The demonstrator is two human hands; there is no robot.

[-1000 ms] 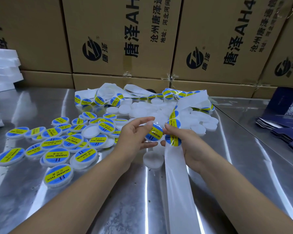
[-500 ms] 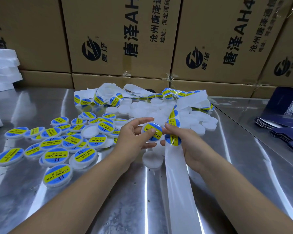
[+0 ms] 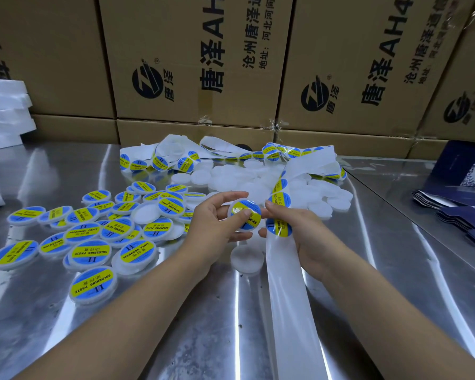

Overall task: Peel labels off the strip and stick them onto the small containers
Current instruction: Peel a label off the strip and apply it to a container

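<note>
Your left hand grips a round white container by the rim, thumb pressing its blue-and-yellow label. Its face tilts up at you, and the yellow band slants from upper left to lower right. Your right hand pinches the label strip just beside it. The strip runs lengthwise from near you out to the far heap. The tubs on the left read "SOLDERING PASTE", and the cartons behind show "AH".
</note>
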